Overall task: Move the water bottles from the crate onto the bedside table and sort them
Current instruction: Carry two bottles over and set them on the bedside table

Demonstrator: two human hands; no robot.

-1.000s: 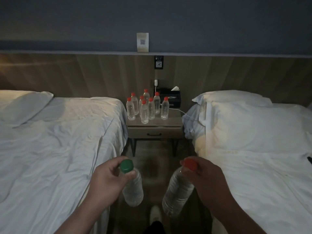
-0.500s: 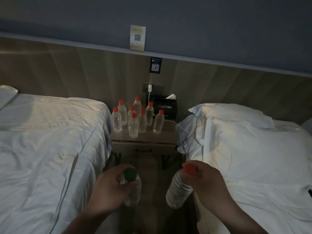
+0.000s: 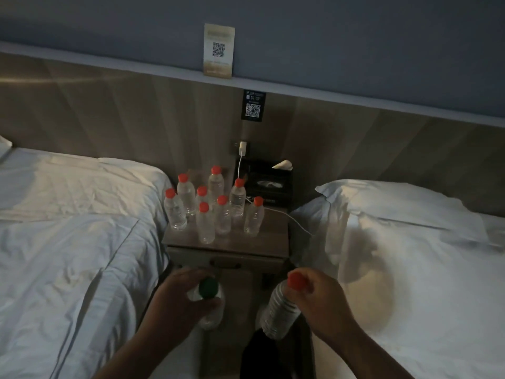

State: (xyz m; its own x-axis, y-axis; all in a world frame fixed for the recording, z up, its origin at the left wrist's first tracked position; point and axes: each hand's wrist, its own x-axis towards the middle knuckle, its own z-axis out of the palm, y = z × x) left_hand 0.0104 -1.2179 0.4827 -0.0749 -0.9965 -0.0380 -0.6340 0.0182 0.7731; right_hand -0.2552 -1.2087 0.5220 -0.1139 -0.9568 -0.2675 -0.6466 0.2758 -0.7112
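Observation:
My left hand grips a clear water bottle with a green cap by its neck, low in the aisle between two beds. A second clear bottle, with a red cap, hangs from my right hand, which holds it at the neck. Both bottles are just in front of and below the wooden bedside table. On the left and middle of its top stand several upright red-capped bottles in a cluster. The crate is not in view.
A white bed flanks the table on the left and another on the right. A black tissue box sits at the table's back right. A white charger cable runs across the right part of the top.
The bedside table and its bottles have grown larger and closer in view. Both hands still hold their bottles, now nearer the table's front.

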